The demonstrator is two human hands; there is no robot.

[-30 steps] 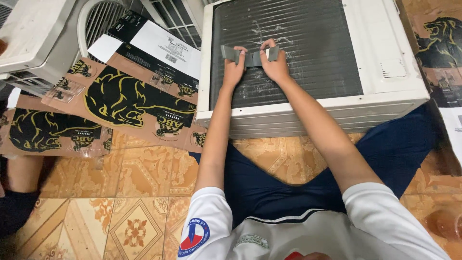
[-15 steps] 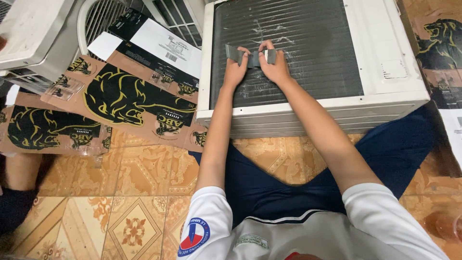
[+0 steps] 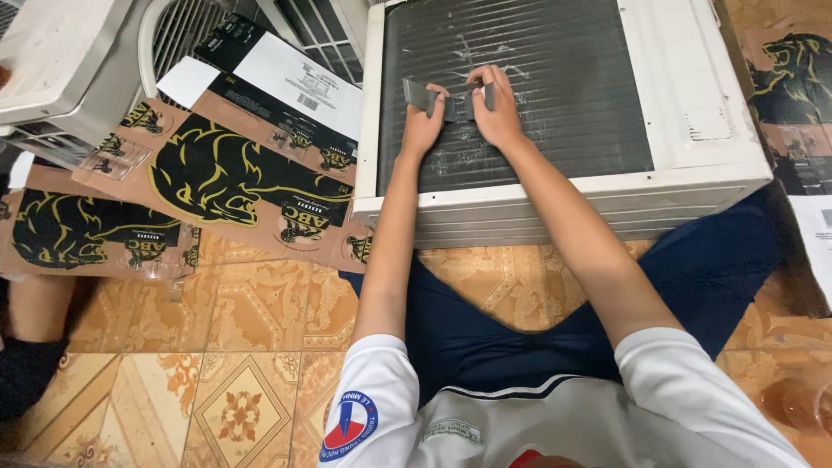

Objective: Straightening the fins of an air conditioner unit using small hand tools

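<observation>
A white air-conditioner unit (image 3: pixel 693 182) lies flat on the tiled floor with its dark finned coil (image 3: pixel 572 78) facing up. Both my hands rest on the coil near its middle. My left hand (image 3: pixel 423 128) and my right hand (image 3: pixel 497 113) together grip a small flat grey metal tool (image 3: pixel 451 102), like a fin comb, pressed against the fins. Pale scratch marks show on the fins around the tool. My forearms reach out over my dark blue shorts.
Flattened brown cardboard boxes (image 3: pixel 217 173) with black animal prints lie on the floor to the left. Another white unit (image 3: pixel 52 61) and a round fan grille (image 3: pixel 186 35) sit at the upper left. Another person's leg (image 3: pixel 39 312) is at the far left.
Both hands have slid the grey tool slightly up the coil, away from me. Everything else stays where it was.
</observation>
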